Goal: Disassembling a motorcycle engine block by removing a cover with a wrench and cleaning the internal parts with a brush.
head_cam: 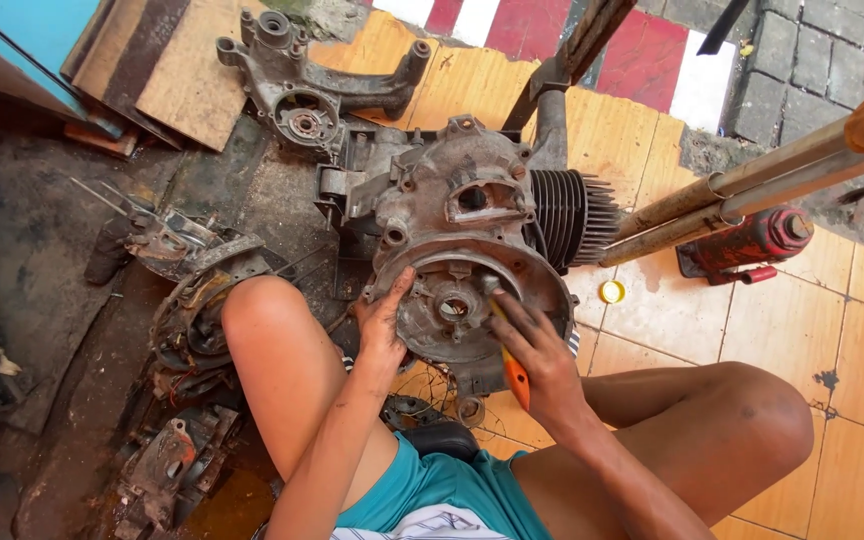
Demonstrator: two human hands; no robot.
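I see my left hand (382, 325) spread open, palm and fingers pressed flat on the rim of the grimy engine case (462, 240), which sits on the tiled floor (842, 330) between my knees. My right hand (537, 350) has its grip closed around an orange-handled tool (514, 372), tip at the case's round opening.

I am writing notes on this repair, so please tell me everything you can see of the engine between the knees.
The engine is grey cast metal, dirty and worn, and lies on the orange tiled floor. It has a dark finned cylinder on one side and a round open housing facing up. The left hand rests on its rim. The right hand holds an orange-handled tool against the housing.
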